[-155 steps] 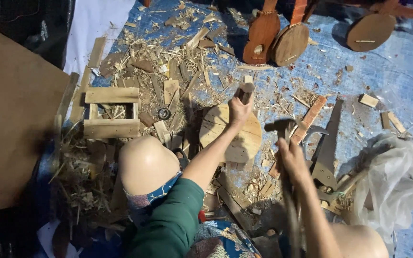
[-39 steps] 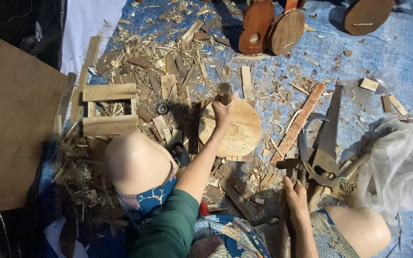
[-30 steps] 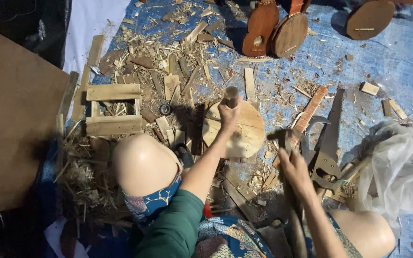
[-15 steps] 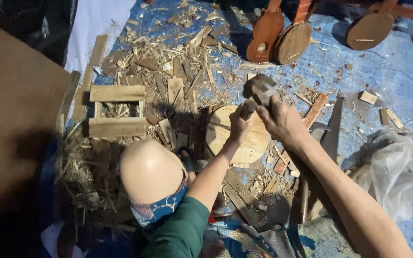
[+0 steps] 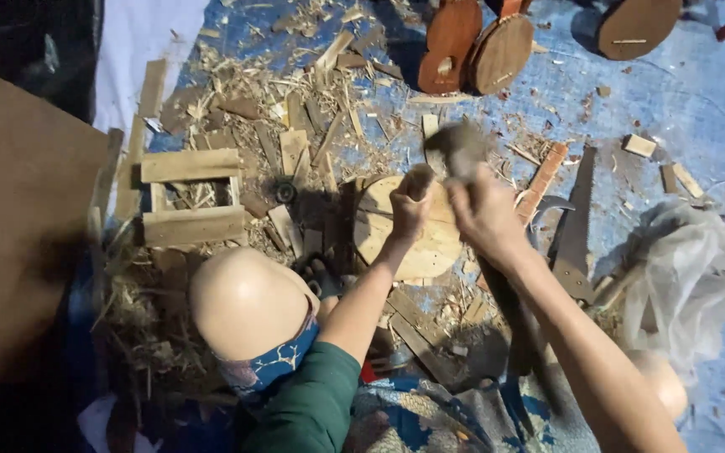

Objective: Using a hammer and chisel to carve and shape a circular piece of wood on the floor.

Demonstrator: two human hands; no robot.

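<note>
My left hand (image 5: 409, 210) is shut on a short wooden-handled tool (image 5: 419, 178), held upright against a round wooden disc (image 5: 430, 252) that lies on the blue tarp. Just to its right, my right hand (image 5: 484, 214) grips a hammer; the hammer's head (image 5: 459, 144) is blurred above the upright tool's top. The part of the disc under both hands is hidden.
Wood shavings and offcuts (image 5: 295, 143) litter the tarp. A small wooden frame (image 5: 190, 195) lies to the left, and a hand saw (image 5: 576, 226) and a white plastic bag (image 5: 685, 268) to the right. Round wooden instrument bodies (image 5: 476, 50) sit at the top. My knee (image 5: 245, 302) is low in view.
My right hand has lifted the hammer from the floor at the right and swung it up over the tool in my left hand. The left hand has stayed on the disc.
</note>
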